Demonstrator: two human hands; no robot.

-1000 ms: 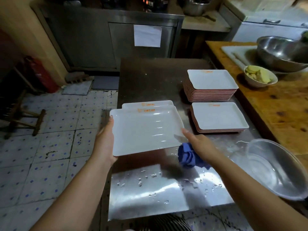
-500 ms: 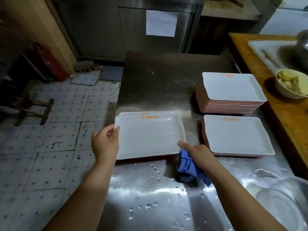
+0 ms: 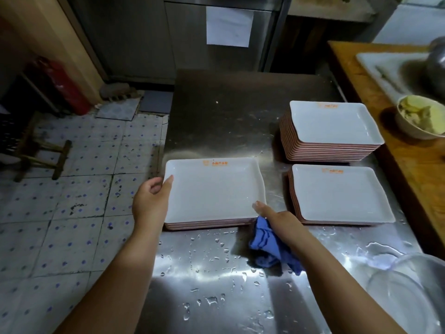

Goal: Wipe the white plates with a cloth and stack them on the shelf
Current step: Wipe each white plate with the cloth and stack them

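A white rectangular plate [image 3: 214,189] with an orange logo lies on top of a low stack at the left edge of the steel table [image 3: 224,112]. My left hand [image 3: 151,201] holds the plate's left rim, thumb on top. My right hand [image 3: 277,218] grips a crumpled blue cloth [image 3: 267,244] and its thumb touches the plate's near right corner. A tall stack of white plates [image 3: 332,124] stands at the back right. A lower stack [image 3: 337,194] sits in front of it.
Water drops cover the near part of the table. A clear bowl [image 3: 409,292] sits at the near right. A wooden counter [image 3: 414,165] at the right carries a small bowl of food [image 3: 421,119]. A tiled floor with a wooden stool [image 3: 36,150] lies left.
The plate that I held tilted above the stack has come down flat onto it. Both hands stay at its edges, and my view has tipped downward.
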